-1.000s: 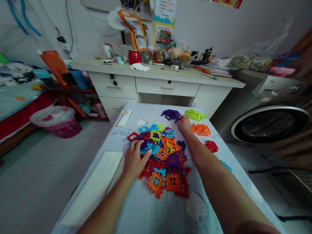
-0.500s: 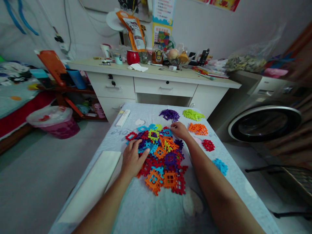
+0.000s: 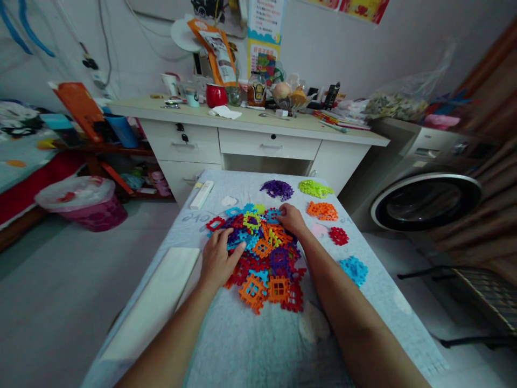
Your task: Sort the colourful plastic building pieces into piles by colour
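Observation:
A mixed heap of interlocking plastic window-frame blocks (image 3: pixel 278 257) in red, orange, blue, purple and yellow-green covers the middle of the cloth. My left hand (image 3: pixel 219 257) rests against the heap's left edge, thumb apart from the fingers, gripping nothing visible. At the far right edge of the heap, my right hand (image 3: pixel 292 219) has its fingertips pinched at the side of a blue block (image 3: pixel 273 215). Single-colour piles lie beyond and to the right: purple (image 3: pixel 277 189), yellow-green (image 3: pixel 315 188), orange (image 3: pixel 322 210), red (image 3: pixel 338 235) and blue (image 3: pixel 354 270).
A white oblong box-like object (image 3: pixel 202 195) lies at the cloth's far left. A long pale board or folded piece (image 3: pixel 155 302) runs along the left edge. Behind stands a white desk (image 3: pixel 242 121) with jars and papers. A washing machine (image 3: pixel 424 188) stands right, a pink bin (image 3: pixel 86 205) left.
My right fingertips have come down onto the blue block at the heap's edge. My left hand stays in place. The whole view has shifted slightly.

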